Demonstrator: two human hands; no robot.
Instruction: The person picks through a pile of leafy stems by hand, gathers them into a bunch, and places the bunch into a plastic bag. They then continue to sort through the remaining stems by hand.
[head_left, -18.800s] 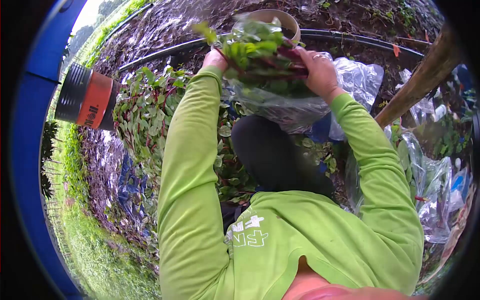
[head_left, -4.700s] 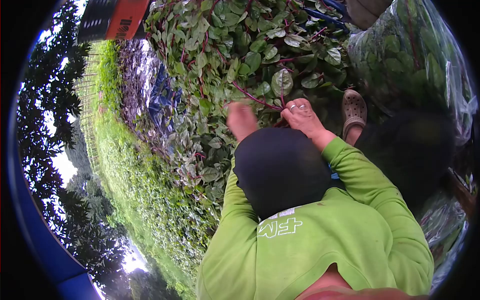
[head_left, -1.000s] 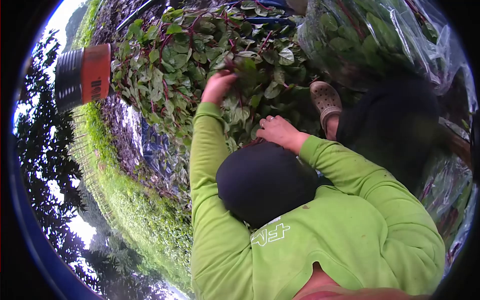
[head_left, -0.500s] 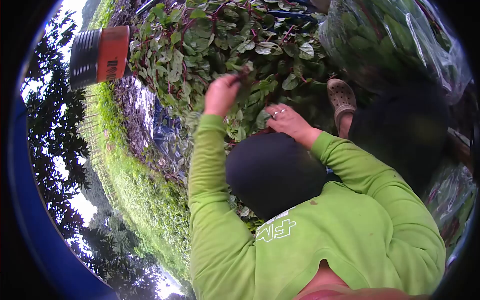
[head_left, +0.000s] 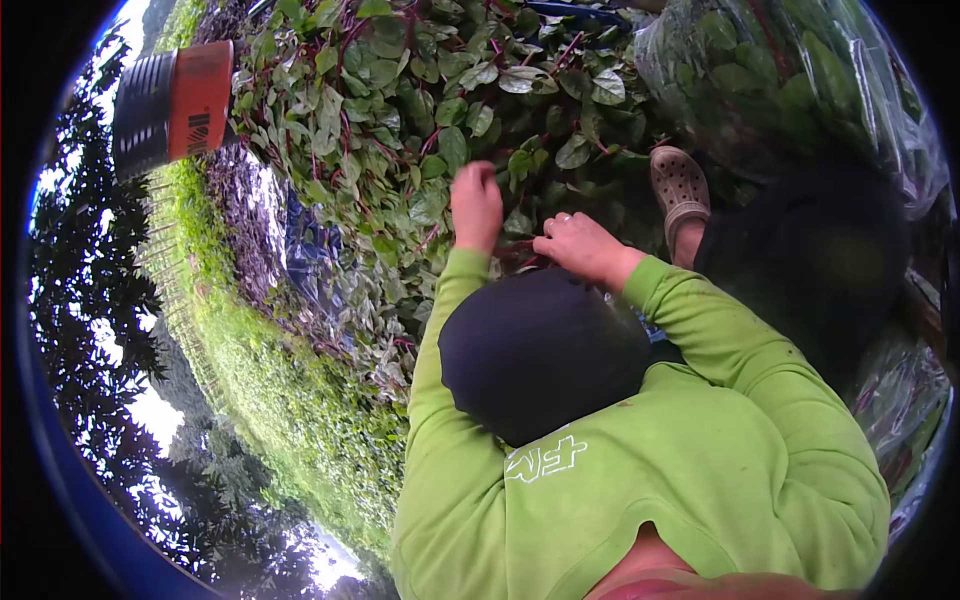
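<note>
My left hand (head_left: 476,207) is closed, with fingers curled at the edge of the leafy greens with red stems (head_left: 390,130); what it may hold is hidden. My right hand (head_left: 585,245), a ring on one finger, lies just above my dark-clothed knee (head_left: 545,350). Its fingers are bent over a few reddish stems (head_left: 517,255) that run out toward the left hand. Part of these stems is covered by the right hand. The heap of greens spreads in front of both hands.
A clear plastic bag of leaves (head_left: 800,90) stands at upper right, another bag (head_left: 905,410) at lower right. A foot in a brown clog (head_left: 681,185) rests beside the heap. At upper left is a black and orange drum (head_left: 180,110).
My left hand has moved right and slightly down, nearer the right hand; the blurred brownish thing at its fingers no longer shows. The right hand has shifted slightly down and right.
</note>
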